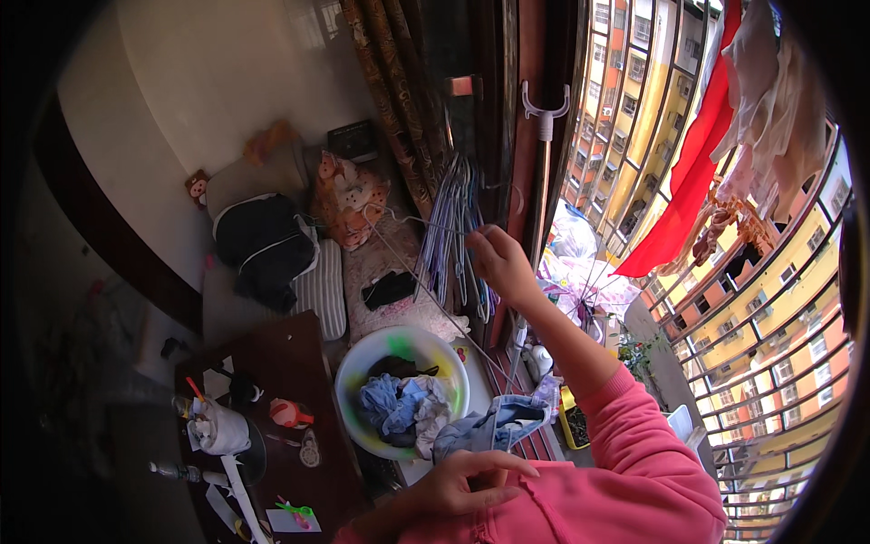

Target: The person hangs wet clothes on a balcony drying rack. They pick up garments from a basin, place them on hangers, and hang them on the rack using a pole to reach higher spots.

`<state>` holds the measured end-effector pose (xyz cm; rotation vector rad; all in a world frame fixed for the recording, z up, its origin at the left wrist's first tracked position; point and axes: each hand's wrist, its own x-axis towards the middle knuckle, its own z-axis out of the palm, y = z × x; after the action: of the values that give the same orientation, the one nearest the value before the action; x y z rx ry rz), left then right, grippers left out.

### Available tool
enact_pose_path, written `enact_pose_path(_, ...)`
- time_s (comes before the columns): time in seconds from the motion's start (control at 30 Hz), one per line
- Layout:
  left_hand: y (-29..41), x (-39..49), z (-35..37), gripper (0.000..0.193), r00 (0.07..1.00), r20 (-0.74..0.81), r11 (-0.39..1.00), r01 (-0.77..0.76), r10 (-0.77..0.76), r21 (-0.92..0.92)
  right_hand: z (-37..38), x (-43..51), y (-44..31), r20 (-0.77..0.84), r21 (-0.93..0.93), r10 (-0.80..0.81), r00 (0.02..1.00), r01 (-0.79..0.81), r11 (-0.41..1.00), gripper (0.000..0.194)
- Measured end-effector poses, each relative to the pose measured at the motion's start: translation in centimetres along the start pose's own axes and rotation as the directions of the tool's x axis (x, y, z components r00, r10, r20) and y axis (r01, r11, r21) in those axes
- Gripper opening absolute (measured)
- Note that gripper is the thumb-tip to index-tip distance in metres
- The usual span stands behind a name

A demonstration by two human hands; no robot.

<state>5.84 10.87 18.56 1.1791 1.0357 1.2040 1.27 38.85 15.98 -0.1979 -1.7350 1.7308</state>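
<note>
My right hand (499,262) is raised and pinches a thin wire clothes hanger (435,299). The hanger tilts away to the left, its long wire slanting down across the basin's right side. Just left of that hand hangs a bunch of hangers (455,238). My left hand (469,483) is low before my pink top, index finger and thumb apart, with nothing seen between them. Beyond it lies a pair of denim jeans (486,421), partly hidden by the hand. A plastic basin (346,381) holds a crumpled blue garment (391,404) and other clothes.
On the left, a dark table (285,353) carries a toilet roll (224,428), a red object (291,413) and green scissors (296,508). A forked clothes pole (546,129) stands by the door frame. Laundry, including a red cloth (693,163), hangs beside the window bars (747,381).
</note>
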Motion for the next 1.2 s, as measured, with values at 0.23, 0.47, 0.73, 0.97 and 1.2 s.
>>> enact_pose_path(0.23,-0.3,-1.6,1.0,0.022,0.981,-0.194,0.989,-0.050,0.021,-0.141,2.0,23.2,9.7,-0.055,-0.976,-0.260,0.964,0.003,0.220,0.019)
enact_pose_path(0.47,-0.4,-2.7,0.5,0.021,0.933,-0.347,0.983,0.038,-0.099,-0.178,2.3,26.7,12.5,0.057,-0.946,0.368,0.928,-0.067,0.316,0.022)
enact_pose_path(0.73,-1.6,-2.1,-2.0,0.028,0.995,-0.080,0.996,0.044,-0.051,-0.082,2.0,16.9,7.9,0.089,-0.935,0.281,0.956,-0.017,0.354,0.038)
enact_pose_path(0.97,-2.2,-2.2,-2.3,0.030,1.000,0.011,0.995,-0.027,0.029,-0.093,-3.2,5.5,5.1,-0.174,-0.943,0.054,0.983,-0.182,0.277,0.020)
enact_pose_path(1.2,-2.1,-2.6,-2.4,0.029,0.991,0.136,0.998,0.023,-0.015,-0.055,-2.2,1.5,8.2,-0.175,-0.979,0.114,0.978,-0.185,0.088,0.030)
